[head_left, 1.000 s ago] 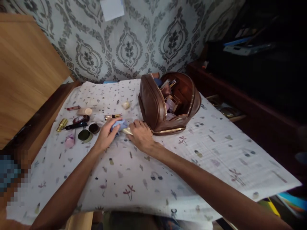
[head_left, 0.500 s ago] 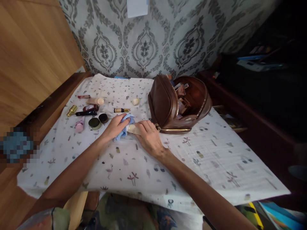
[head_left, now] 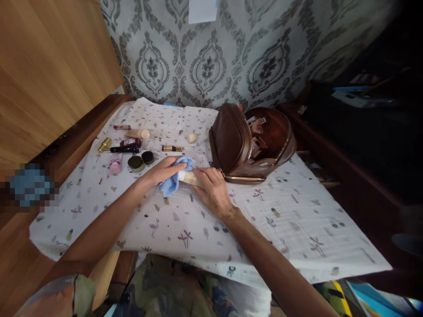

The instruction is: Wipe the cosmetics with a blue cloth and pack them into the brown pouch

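My left hand [head_left: 164, 170] is closed on a light blue cloth [head_left: 170, 185], which is bunched against the white end of a cream-coloured tube [head_left: 190, 178]. Wrapped round the tube's other end is my right hand [head_left: 214, 189], whose fingers cover much of it, so its label cannot be read. Both hands are just above the patterned white cloth on the table, left of an unzipped brown cosmetic bag [head_left: 231, 145]. Several cosmetics stick out of the bag's opening.
Left of my hands lie two dark round jars [head_left: 135, 164], a pink-capped tube [head_left: 115, 166], a black tube [head_left: 124, 149], a gold lipstick [head_left: 105, 145] and a beige tube [head_left: 140, 134]. Behind them are a black-and-gold tube [head_left: 172, 148] and a small cream round item [head_left: 191, 138]. Patterned wallpaper [head_left: 208, 57] backs the table.
The camera view has shifted slightly, so things appear further right. The blue cloth has turned a little at the tube's white end, and more of that end shows. Both hands keep their hold.
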A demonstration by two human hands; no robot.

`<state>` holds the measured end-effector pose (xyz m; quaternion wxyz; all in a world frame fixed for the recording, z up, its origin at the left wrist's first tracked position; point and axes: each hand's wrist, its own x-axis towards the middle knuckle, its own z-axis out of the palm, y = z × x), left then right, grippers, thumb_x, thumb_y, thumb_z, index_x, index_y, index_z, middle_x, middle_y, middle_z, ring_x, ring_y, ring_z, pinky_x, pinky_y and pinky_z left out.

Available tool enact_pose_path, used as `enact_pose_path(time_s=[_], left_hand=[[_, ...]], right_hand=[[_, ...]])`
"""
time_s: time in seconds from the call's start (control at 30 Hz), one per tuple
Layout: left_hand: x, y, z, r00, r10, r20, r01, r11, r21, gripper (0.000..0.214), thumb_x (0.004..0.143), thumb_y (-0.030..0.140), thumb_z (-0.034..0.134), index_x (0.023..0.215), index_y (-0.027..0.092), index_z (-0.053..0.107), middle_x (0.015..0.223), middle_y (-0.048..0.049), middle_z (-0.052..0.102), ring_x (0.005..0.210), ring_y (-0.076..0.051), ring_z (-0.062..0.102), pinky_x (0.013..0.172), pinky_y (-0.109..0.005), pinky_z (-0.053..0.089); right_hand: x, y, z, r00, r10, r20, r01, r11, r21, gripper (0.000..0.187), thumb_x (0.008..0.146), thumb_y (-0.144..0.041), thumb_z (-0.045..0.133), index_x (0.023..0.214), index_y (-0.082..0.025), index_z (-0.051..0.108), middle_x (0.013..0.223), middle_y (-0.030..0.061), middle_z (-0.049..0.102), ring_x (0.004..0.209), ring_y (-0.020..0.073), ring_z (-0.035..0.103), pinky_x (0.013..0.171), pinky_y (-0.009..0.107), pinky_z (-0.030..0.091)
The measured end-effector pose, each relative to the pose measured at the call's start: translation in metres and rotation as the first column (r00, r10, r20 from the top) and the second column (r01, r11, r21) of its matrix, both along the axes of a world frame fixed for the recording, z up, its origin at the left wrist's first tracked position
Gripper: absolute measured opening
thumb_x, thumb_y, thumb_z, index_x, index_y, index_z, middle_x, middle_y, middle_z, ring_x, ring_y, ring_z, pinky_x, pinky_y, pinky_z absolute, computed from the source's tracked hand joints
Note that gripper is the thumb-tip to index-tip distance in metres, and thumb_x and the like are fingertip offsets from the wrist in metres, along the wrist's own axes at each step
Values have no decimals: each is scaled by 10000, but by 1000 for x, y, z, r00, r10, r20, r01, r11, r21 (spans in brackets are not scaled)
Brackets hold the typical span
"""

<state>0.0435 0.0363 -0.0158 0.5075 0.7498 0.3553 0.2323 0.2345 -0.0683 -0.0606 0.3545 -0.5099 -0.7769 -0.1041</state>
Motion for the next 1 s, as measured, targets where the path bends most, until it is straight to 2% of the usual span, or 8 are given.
enact_pose_path(time_s=[0.17, 0.27, 0.37, 0.53, 0.67, 0.77, 0.87, 1.0], left_hand=[[-3, -1, 14, 982, -190, -14, 190, 976, 110, 190, 884, 360, 597, 943, 203, 685, 825, -3, 608, 711, -140, 552, 637, -232, 409], [-5, -3, 18, 965, -263, -20, 264, 958, 109, 238, 864, 300, 596, 1066, 210, 686, 870, -9, 621, 712, -139, 535, 623, -230, 398], [-6, -3, 18, 953, -301, 20, 299, 951, 82, 311, 829, 271, 610, 1129, 216, 673, 899, -16, 626, 709, -140, 538, 608, -227, 397], [-5, -2, 16, 950, -310, 45, 303, 946, 117, 379, 760, 187, 629, 1133, 222, 685, 964, -22, 628, 779, -151, 570, 657, -236, 435], [-2, -4, 16, 952, -302, 56, 287, 938, 193, 350, 727, 137, 645, 1061, 223, 709, 1093, -38, 635, 1000, -200, 606, 836, -294, 479], [0, -8, 17, 954, -293, 67, 273, 938, 213, 315, 727, 137, 647, 1023, 221, 719, 1163, -55, 635, 1134, -233, 591, 912, -322, 478], [0, -8, 16, 958, -274, 83, 253, 946, 204, 297, 720, 153, 659, 1001, 212, 732, 1131, -59, 654, 1100, -236, 614, 906, -326, 488], [0, -5, 14, 969, -194, 155, 177, 977, 115, 381, 680, 173, 710, 1058, 205, 739, 1077, -46, 690, 953, -207, 652, 835, -298, 516]], right_hand=[[4, 3, -6, 993, 41, -109, -49, 997, -65, 404, 925, -357, 617, 1285, -171, 620, 1108, 144, 685, 1002, 307, 618, 886, 458, 519], [5, 3, -5, 973, 41, -227, -75, 987, -141, 423, 916, -392, 623, 1284, -183, 627, 1117, 139, 697, 1020, 303, 639, 902, 451, 528], [4, 0, 1, 915, -3, -403, -107, 962, -252, 434, 900, -408, 639, 1279, -197, 625, 1158, 123, 707, 1047, 290, 659, 896, 423, 529], [3, -2, 13, 722, -122, -681, -261, 863, -432, 481, 833, -452, 693, 1243, -217, 601, 937, 45, 727, 803, 219, 661, 718, 335, 498], [7, 1, 18, 464, -191, -865, -467, 777, -422, 487, 777, -529, 740, 1127, -228, 586, 835, 6, 707, 749, 186, 635, 698, 305, 455], [11, 2, 21, 302, -257, -918, -597, 699, -393, 463, 733, -563, 772, 1000, -219, 614, 784, -3, 705, 695, 160, 619, 666, 283, 435], [14, 3, 25, 205, -332, -921, -663, 645, -380, 460, 686, -556, 809, 937, -206, 648, 771, 10, 709, 697, 159, 628, 630, 265, 425], [17, 1, 29, 150, -353, -924, -717, 605, -348, 440, 678, -508, 832, 956, -191, 705, 879, 40, 719, 788, 165, 640, 646, 253, 461]])
